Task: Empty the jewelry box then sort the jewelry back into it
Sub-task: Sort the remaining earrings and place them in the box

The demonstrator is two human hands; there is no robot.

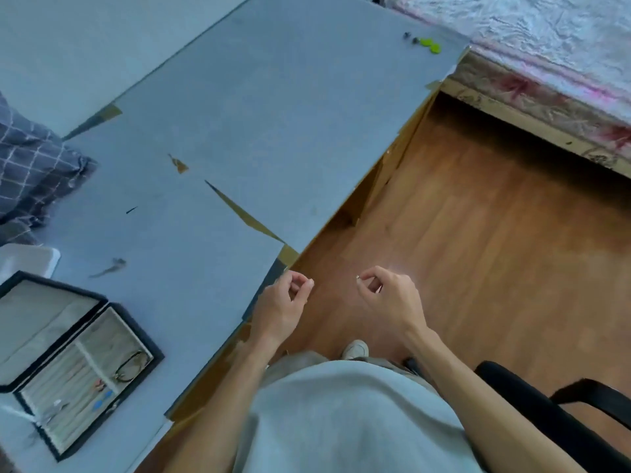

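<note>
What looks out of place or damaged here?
The table's blue covering is torn, with brown showing through in gashes. Small green pieces lie at the far corner, well away from the open jewelry box.

Open jewelry box [78, 363] on blue table [239, 114], left hand [281, 307] and right hand [389, 302] curled above wood floor [478, 216], right fingertips [362, 278] pinching something tiny

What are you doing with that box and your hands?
A person stands at the table, both hands off its edge, over the floor. The right hand pinches something tiny and pale, too small to name. The left hand has its fingers curled; whether it holds anything is unclear. The box lies open on the left, with a dark bracelet and a few small pieces inside. Small green bits lie at the far corner.
</note>
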